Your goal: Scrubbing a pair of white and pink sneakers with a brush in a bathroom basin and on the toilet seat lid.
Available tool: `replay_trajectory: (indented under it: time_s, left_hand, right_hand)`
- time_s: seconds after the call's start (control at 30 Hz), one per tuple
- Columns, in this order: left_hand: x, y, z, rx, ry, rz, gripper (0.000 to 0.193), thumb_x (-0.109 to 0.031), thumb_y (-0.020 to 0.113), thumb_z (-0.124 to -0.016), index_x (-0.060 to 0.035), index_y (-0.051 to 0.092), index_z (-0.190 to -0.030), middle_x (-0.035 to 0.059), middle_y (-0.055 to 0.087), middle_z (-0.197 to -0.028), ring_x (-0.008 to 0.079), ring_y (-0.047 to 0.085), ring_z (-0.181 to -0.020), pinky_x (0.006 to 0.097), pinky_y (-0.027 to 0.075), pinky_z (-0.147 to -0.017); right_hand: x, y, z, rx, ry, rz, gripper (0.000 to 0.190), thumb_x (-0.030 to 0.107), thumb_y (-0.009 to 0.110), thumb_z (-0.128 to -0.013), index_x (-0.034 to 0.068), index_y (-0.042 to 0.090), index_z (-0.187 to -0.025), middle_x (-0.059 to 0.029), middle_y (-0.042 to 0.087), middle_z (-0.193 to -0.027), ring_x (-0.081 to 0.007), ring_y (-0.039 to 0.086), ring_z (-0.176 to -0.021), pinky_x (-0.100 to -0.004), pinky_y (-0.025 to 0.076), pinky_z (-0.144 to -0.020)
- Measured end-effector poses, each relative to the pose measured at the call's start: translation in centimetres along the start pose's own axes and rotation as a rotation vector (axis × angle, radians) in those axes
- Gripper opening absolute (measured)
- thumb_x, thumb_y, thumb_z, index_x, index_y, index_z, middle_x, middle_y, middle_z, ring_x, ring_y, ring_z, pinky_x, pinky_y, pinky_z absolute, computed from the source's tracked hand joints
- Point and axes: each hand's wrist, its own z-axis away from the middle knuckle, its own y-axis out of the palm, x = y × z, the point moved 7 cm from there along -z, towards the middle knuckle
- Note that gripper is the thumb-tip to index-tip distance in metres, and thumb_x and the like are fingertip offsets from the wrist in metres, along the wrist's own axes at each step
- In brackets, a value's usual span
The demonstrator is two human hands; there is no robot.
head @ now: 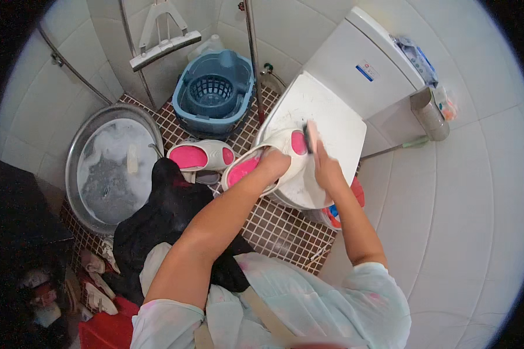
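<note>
My left hand (274, 167) is pushed into the opening of a white slipper (291, 172) with a pink insole and holds it over the closed toilet lid (338, 126). In my right hand (329, 176) is a pink scrubbing brush (312, 133). Its dark bristles press against the slipper's toe end, beside a pink opening. The matching white slipper (216, 153) rests to the left, near the blue mop bucket. My left fingers are mostly hidden inside the slipper.
At left stands a metal basin (72, 174) of sudsy water with a pale bar-like object (132, 159) in it. A blue mop bucket (181, 104) sits behind, below a sponge mop head (166, 50). Several shoes (99, 299) lie at lower left. The toilet tank (340, 56) rises at right.
</note>
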Motion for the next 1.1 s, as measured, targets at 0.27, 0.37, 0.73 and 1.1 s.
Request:
replay_trajectory:
  time_s: [0.27,0.37,0.73,1.1]
  left_hand:
    - [-2.3,-0.1,0.9,0.124,0.005,-0.057,0.039,-0.018,0.059,-0.078,0.0141,0.059,-0.101,0.0285,0.062,-0.103,0.035,0.062,-0.095,0.0374,0.048,-0.081]
    - [-0.3,0.9,-0.6,0.096,0.063,0.291,0.042,-0.017,0.065,-0.08,0.0128,0.056,-0.109,0.0233,0.063,-0.105,0.0303,0.063,-0.093,0.0361,0.049,-0.081]
    - [-3.2,-12.0,5.5,0.111,0.322,0.618,0.054,-0.008,0.069,-0.08,-0.0022,0.046,-0.129,0.0071,0.058,-0.119,0.0177,0.056,-0.108,0.0324,0.044,-0.093]
    - [2.7,-25.4,11.6,-0.211,0.508,0.383,0.059,-0.004,0.071,-0.077,-0.0009,0.045,-0.13,0.0087,0.057,-0.122,0.0188,0.056,-0.109,0.0329,0.044,-0.094]
  right_hand:
    - [-5.0,1.8,-5.9,-0.145,0.17,-0.028,0.048,0.023,0.035,-0.097,0.007,0.03,-0.142,-0.0325,0.06,-0.104,-0.0483,0.059,-0.093,-0.0466,0.046,-0.086]
    - [-5.8,-2.2,-8.5,-0.575,-0.257,-0.172,0.046,0.027,0.039,-0.097,0.011,0.036,-0.14,-0.0186,0.066,-0.084,-0.0365,0.063,-0.067,-0.0446,0.05,-0.063]
    - [6.1,-5.6,2.6,-0.125,-0.081,-1.255,0.064,0.016,0.064,-0.082,0.009,0.036,-0.139,-0.0041,0.058,-0.082,-0.0051,0.043,-0.051,-0.0215,0.032,-0.04]
    - [25.1,-1.2,-0.3,-0.024,-0.645,-1.299,0.079,-0.002,0.066,-0.073,-0.002,0.025,-0.141,-0.014,0.057,-0.113,-0.0204,0.059,-0.1,-0.031,0.049,-0.085]
